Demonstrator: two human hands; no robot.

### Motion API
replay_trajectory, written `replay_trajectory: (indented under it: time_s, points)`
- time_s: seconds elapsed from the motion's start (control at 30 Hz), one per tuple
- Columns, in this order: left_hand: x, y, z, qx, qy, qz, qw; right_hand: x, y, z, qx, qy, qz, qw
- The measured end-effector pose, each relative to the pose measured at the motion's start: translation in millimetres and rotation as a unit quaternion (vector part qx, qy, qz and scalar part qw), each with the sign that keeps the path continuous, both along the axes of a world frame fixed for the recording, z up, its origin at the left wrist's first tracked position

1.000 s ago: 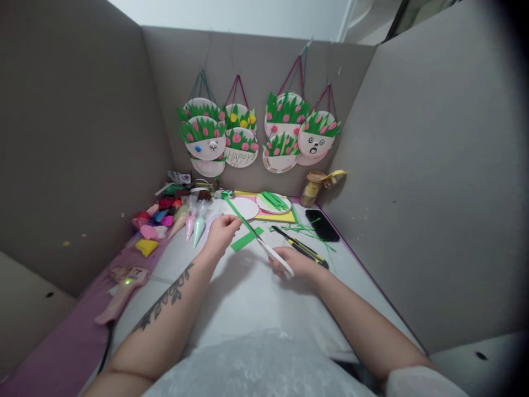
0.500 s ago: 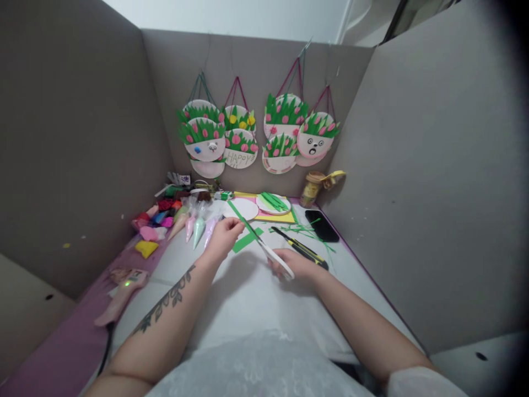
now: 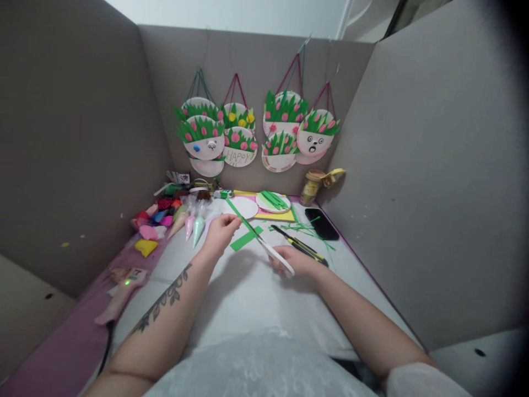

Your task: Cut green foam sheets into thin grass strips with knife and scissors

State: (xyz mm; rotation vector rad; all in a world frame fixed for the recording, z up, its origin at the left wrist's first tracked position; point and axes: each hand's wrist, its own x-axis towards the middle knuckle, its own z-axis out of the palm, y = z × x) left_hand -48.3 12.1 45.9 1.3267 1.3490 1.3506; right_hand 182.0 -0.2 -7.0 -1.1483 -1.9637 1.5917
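My left hand [image 3: 223,230] pinches a narrow green paper strip [image 3: 236,209], which slants up and left past the fingertips. White-handled scissors [image 3: 278,255] are in my right hand [image 3: 291,261], their blades reaching up and left to the strip's lower end. How far apart the blades are, I cannot tell. On the white table cover below lies a wider green paper strip [image 3: 247,239]. Just beyond my right hand rests a black-and-yellow utility knife [image 3: 303,248]. Thin green paper trimmings [image 3: 296,226] lie scattered past it.
Cut green strips fill a white paper plate [image 3: 259,205] at the back, beside a white disc [image 3: 243,208]. A phone [image 3: 322,224] and a lidded cup [image 3: 312,190] stand right. Piping bags [image 3: 199,227], clay packets [image 3: 146,248] and a pink glue gun [image 3: 122,295] lie left.
Both hands stay nearly in place with the strip and scissors. My left hand has shifted slightly left and up, and the whole view has moved a little.
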Motion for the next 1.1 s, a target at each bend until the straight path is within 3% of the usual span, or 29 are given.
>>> replay_trajectory:
  time_s: [0.27,0.6,1.1]
  points:
    - [-1,1,0.1,0.009,0.004,0.012,1.000,-2,-1,2.1,-0.002,-0.011,0.006,1.000]
    - [4,3,-13.3,0.022,0.015,-0.022,0.999,-4,-4,5.1,-0.012,0.001,0.004,1.000]
    - [4,0,-3.7,-0.001,0.002,-0.012,1.000,-1,0,-2.5,-0.003,0.002,-0.004,1.000]
